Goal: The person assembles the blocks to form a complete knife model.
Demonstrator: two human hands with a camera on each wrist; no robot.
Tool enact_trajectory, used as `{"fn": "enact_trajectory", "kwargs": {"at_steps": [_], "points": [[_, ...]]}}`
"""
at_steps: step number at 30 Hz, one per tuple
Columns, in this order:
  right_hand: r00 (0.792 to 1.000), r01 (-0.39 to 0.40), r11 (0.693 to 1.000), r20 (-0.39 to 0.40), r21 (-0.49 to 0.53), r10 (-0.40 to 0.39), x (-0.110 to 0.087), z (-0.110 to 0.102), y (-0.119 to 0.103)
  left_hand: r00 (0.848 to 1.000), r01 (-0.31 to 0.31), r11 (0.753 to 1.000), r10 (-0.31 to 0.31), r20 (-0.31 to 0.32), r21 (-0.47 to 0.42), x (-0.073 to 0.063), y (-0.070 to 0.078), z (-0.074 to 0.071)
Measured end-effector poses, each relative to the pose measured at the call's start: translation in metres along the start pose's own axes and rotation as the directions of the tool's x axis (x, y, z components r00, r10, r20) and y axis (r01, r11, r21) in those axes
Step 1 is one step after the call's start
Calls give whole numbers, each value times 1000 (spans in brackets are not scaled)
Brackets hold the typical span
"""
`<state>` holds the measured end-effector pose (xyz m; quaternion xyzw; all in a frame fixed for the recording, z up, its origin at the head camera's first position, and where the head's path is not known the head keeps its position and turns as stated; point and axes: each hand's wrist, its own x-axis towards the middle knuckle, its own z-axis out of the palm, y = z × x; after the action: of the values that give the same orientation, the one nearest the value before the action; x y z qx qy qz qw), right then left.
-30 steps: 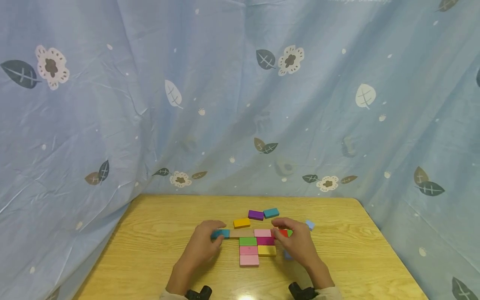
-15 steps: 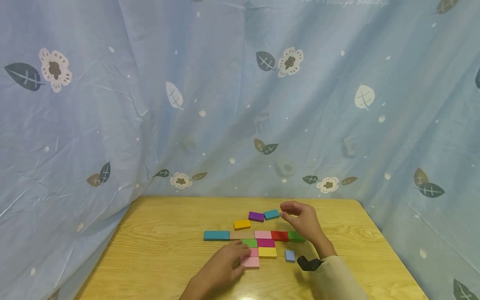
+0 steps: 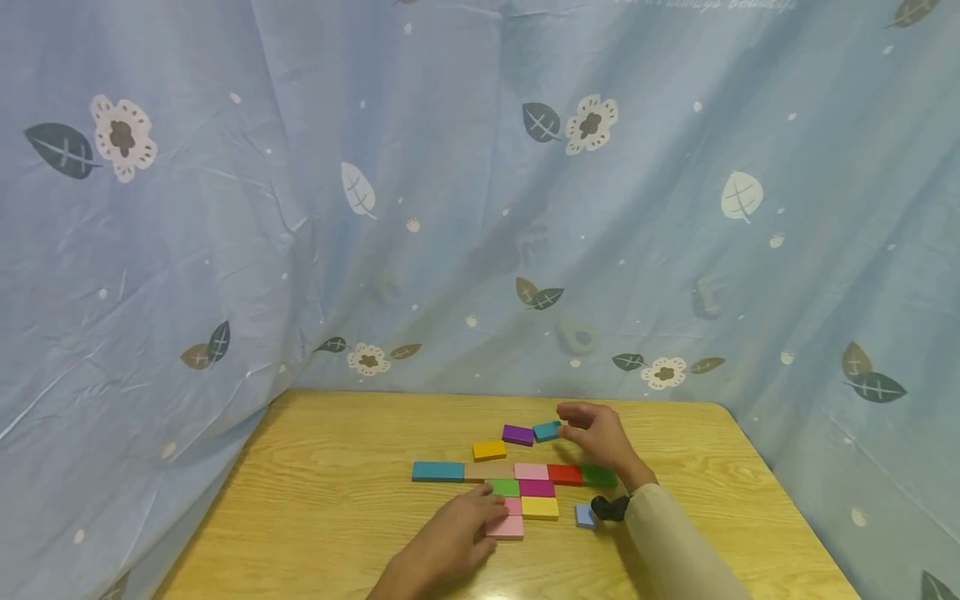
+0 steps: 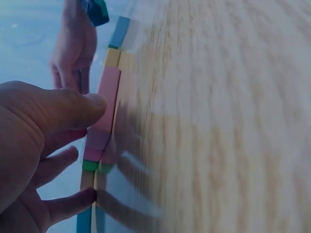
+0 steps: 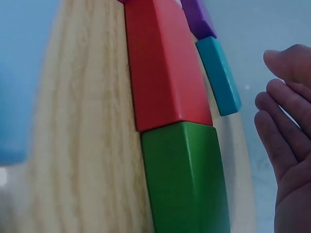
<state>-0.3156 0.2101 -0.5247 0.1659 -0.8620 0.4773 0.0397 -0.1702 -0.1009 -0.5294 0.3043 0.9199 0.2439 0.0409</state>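
Observation:
My left hand (image 3: 457,533) lies over the near pink blocks, fingers spread and relaxed. The left wrist view has its thumb beside a pink block (image 4: 111,90); whether it touches cannot be told. At the back right, my right hand (image 3: 602,435) hovers by a small teal block (image 3: 547,431), fingers loosely bent. The right wrist view shows a gap between those fingers and the teal block (image 5: 218,77). A long teal block (image 3: 438,472), a tan block (image 3: 480,472), a pink, a red (image 3: 565,474) and a dark green block (image 3: 600,476) form a row.
Below the row are light green (image 3: 504,487), magenta (image 3: 537,488) and yellow (image 3: 540,508) blocks. Orange (image 3: 489,451) and purple (image 3: 517,434) blocks lie behind it. A light blue block (image 3: 584,517) sits near the right wrist. A patterned curtain (image 3: 450,208) hangs behind the table (image 3: 337,500).
My left hand has left the long teal block and come right, over the pink blocks. My right hand has gone from the red block back toward the small teal block.

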Motion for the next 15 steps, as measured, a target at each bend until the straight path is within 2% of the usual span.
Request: {"fn": "enact_trajectory", "kwargs": {"at_steps": [6,15], "points": [[997,-55,998,48,-12,55,11,4,9,999,-27,999,28,-16,35,3,0,3],[994,-81,995,74,-53,84,15,7,18,999,-36,998,37,-15,51,6,1,1]]}}
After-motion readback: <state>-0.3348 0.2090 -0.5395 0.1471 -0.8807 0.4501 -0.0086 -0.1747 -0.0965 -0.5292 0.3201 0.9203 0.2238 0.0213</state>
